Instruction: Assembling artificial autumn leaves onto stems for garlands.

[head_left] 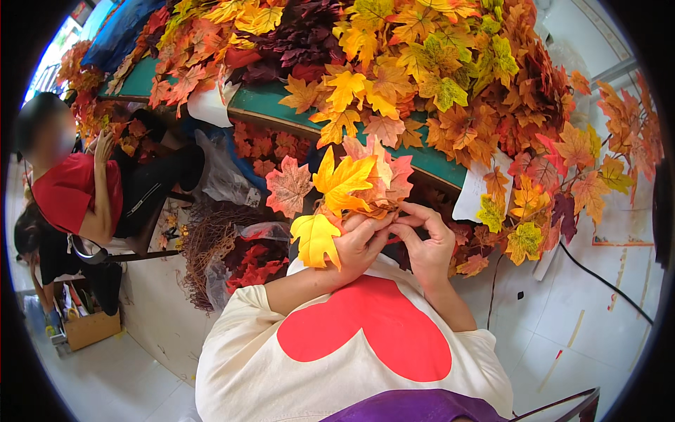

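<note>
Leaves (450,77) crowd the green table edge (274,105) just above both hands. The left hand (362,243) grips a leaf bunch (351,186), fingers clamped; the right hand (429,243) pinches its stems.

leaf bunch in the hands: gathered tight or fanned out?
Fanned out. The leaf bunch is pinched at its stems by the left hand and right hand; yellow, orange and pink blades splay apart above.

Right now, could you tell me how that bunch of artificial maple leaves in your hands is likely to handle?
Probably light: the left hand alone grips the bunch of leaves. Likely floppy, since the thin blades splay and one yellow leaf droops. The right hand pinches at the stems, so they may slip apart if loosened.
</note>
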{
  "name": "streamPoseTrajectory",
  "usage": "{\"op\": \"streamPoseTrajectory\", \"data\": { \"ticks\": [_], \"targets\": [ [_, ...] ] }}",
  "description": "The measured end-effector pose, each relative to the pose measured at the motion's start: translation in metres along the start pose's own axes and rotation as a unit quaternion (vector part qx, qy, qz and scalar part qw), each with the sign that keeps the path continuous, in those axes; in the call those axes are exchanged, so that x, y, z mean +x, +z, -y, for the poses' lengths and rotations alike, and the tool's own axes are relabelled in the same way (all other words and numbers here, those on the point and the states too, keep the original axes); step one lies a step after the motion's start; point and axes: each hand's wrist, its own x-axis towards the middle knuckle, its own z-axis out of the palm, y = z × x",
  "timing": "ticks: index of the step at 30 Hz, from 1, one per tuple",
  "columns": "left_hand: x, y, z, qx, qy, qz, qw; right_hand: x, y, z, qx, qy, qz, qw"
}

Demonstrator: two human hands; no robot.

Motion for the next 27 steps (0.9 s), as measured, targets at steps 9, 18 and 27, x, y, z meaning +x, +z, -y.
{"op": "streamPoseTrajectory", "data": {
  "ticks": [9, 18, 27],
  "targets": [
    [-0.002, 0.008, 0.004, -0.064, -0.075, -0.052, 0.994, 0.004, 0.01, -0.001, 0.012, -0.024, -0.007, 1.0],
    [0.005, 0.009, 0.006, -0.068, -0.081, -0.061, 0.993, 0.001, 0.0, -0.009, 0.004, 0.025, 0.038, 0.999],
    [0.001, 0.011, 0.007, -0.015, -0.062, -0.06, 0.996, -0.003, 0.013, -0.012, -0.065, -0.062, -0.043, 0.995]
  ]
}}
